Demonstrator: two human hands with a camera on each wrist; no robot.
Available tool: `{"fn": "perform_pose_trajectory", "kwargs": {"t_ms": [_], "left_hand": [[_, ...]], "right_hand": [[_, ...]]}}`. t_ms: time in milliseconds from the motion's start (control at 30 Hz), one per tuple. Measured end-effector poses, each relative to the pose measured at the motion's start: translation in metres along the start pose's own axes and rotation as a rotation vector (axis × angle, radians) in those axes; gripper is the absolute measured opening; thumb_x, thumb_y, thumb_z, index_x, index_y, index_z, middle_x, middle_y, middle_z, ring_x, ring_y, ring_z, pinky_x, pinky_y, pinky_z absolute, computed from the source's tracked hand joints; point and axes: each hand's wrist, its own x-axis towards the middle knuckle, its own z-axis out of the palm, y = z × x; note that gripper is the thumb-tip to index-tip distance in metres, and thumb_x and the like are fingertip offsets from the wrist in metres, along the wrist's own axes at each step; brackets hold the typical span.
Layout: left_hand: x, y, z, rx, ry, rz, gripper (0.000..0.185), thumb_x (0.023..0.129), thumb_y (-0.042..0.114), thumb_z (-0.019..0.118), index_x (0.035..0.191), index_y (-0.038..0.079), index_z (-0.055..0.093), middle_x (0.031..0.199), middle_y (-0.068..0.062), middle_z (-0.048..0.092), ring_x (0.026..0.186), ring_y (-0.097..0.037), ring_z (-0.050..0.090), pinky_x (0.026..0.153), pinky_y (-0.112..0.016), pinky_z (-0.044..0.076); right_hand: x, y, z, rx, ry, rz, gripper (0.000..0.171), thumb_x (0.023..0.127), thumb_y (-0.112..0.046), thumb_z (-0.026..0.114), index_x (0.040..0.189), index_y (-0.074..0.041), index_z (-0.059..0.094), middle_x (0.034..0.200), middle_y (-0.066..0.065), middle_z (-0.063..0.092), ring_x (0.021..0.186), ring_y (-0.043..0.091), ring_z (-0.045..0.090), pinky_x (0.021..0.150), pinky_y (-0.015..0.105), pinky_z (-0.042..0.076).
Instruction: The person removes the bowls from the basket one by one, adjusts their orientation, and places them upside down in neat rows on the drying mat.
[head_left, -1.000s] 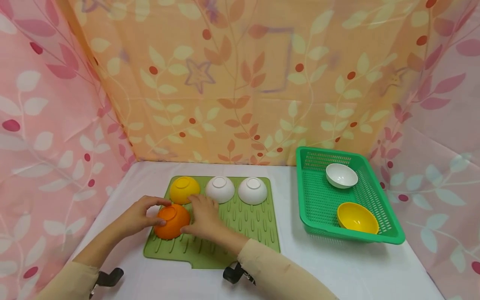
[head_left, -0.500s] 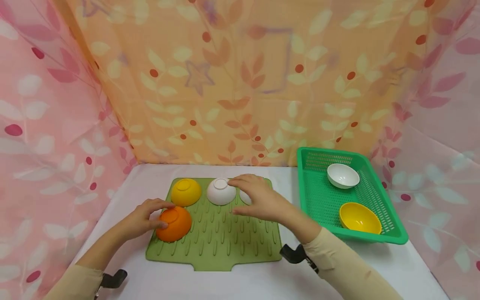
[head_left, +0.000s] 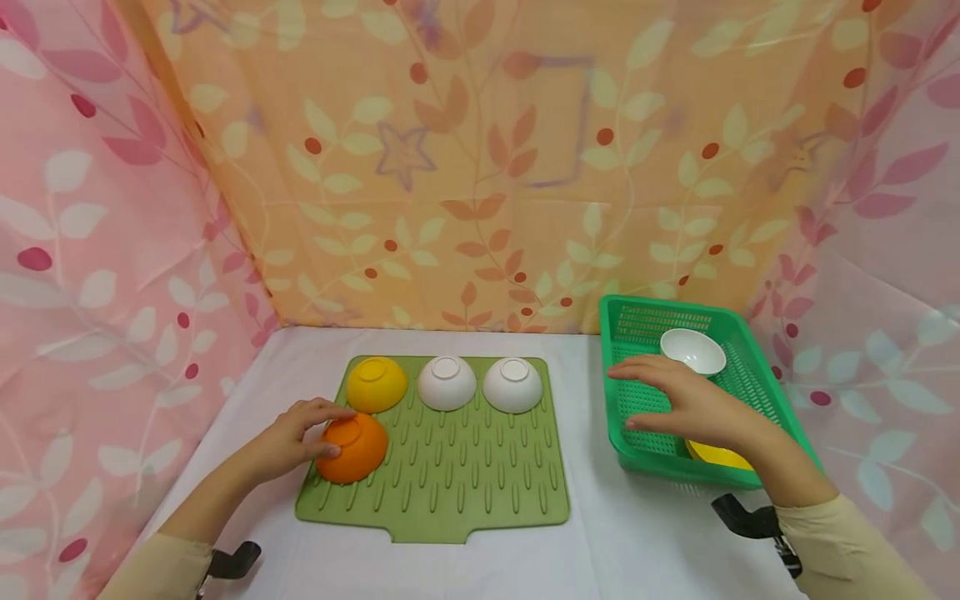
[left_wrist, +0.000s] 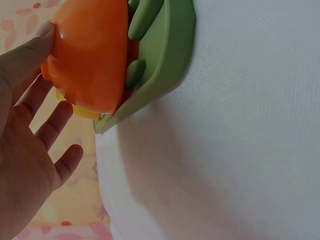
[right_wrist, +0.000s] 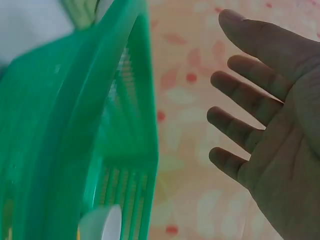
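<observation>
An orange bowl [head_left: 354, 451] lies upside down at the front left of a green ridged mat [head_left: 450, 483]. My left hand [head_left: 318, 427] rests against its left side. In the left wrist view the thumb touches the orange bowl [left_wrist: 90, 55] while the left hand's [left_wrist: 30, 125] other fingers stay straight and off it. My right hand [head_left: 637, 397] hovers with spread fingers over the green basket [head_left: 622, 450] and holds nothing. It covers part of a yellow bowl [head_left: 723, 457] there. In the right wrist view the right hand [right_wrist: 260, 110] shows an empty palm beside the basket [right_wrist: 75, 125].
Along the mat's far edge, three bowls lie upside down: one yellow [head_left: 377, 383] and two white [head_left: 447, 382] [head_left: 513, 384]. A white bowl [head_left: 693, 350] sits upright at the basket's far end. Patterned curtains close in the white table [head_left: 645, 533] on three sides.
My right hand left the orange bowl, swept right across the mat and now hangs over the basket. The left hand stayed on the orange bowl.
</observation>
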Motion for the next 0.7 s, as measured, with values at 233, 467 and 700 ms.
{"fn": "perform_pose_trajectory", "kwargs": {"t_ms": [233, 467, 700], "left_hand": [[-0.001, 0.002, 0.0, 0.006, -0.002, -0.019, 0.049, 0.088, 0.037, 0.08, 0.135, 0.031, 0.067, 0.134, 0.002, 0.061, 0.126, -0.031, 0.046, 0.102, -0.07, 0.037], [-0.001, 0.003, 0.0, 0.001, -0.008, -0.024, 0.05, 0.087, 0.038, 0.08, 0.135, 0.03, 0.067, 0.133, 0.001, 0.061, 0.128, -0.032, 0.045, 0.103, -0.071, 0.036], [-0.001, 0.004, -0.002, -0.005, -0.015, -0.024, 0.052, 0.087, 0.038, 0.08, 0.136, 0.026, 0.067, 0.133, -0.001, 0.06, 0.129, -0.034, 0.045, 0.105, -0.067, 0.041]], "right_hand": [[-0.035, 0.044, -0.021, -0.117, 0.001, -0.005, 0.059, 0.083, -0.033, 0.086, 0.137, -0.026, 0.064, 0.136, -0.005, 0.064, 0.126, 0.025, 0.055, 0.099, 0.042, 0.052], [-0.06, 0.078, -0.028, -0.074, -0.209, 0.148, 0.069, 0.077, -0.027, 0.089, 0.14, -0.022, 0.061, 0.143, 0.009, 0.059, 0.132, 0.045, 0.045, 0.098, 0.071, 0.042], [-0.067, 0.096, -0.023, -0.112, -0.281, 0.21, 0.072, 0.067, -0.022, 0.093, 0.133, -0.02, 0.065, 0.136, 0.007, 0.062, 0.124, 0.041, 0.049, 0.095, 0.073, 0.04]]}}
